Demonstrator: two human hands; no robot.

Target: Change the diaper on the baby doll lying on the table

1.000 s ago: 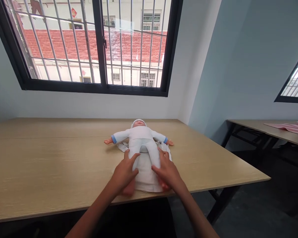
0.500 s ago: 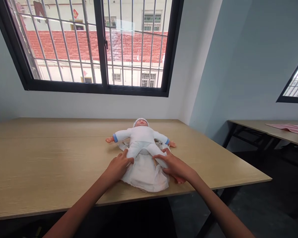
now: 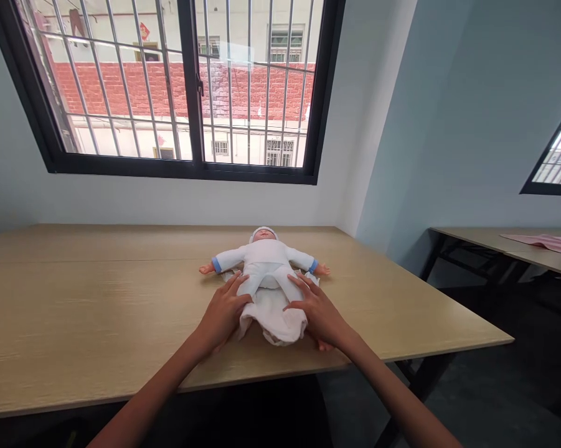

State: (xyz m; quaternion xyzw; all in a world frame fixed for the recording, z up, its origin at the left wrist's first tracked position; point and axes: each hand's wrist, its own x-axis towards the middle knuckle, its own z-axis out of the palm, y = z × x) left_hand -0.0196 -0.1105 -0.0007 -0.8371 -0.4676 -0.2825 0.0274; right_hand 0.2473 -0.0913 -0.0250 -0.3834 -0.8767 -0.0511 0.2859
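Note:
A baby doll [image 3: 266,252] in white clothes with blue cuffs and a white cap lies on its back on the wooden table [image 3: 121,311], arms spread and head toward the wall. Between and beneath its legs is a white cloth [image 3: 273,314], its near edge bunched up. My left hand [image 3: 224,311] rests on the doll's leg at the left, fingers apart. My right hand [image 3: 315,308] lies over the other leg and the cloth's right side, fingers also spread. The doll's lower legs are mostly hidden by my hands; a foot shows beside my right wrist.
The table's near edge runs just in front of my forearms. Behind it stands a wall with a barred window [image 3: 191,168]. A second table [image 3: 476,239] at the right holds a pink striped cloth [image 3: 548,242].
The white cloth's near end has drawn back toward the doll and bunched up. My right hand has shifted slightly left, and the fingers of both hands have spread over the legs.

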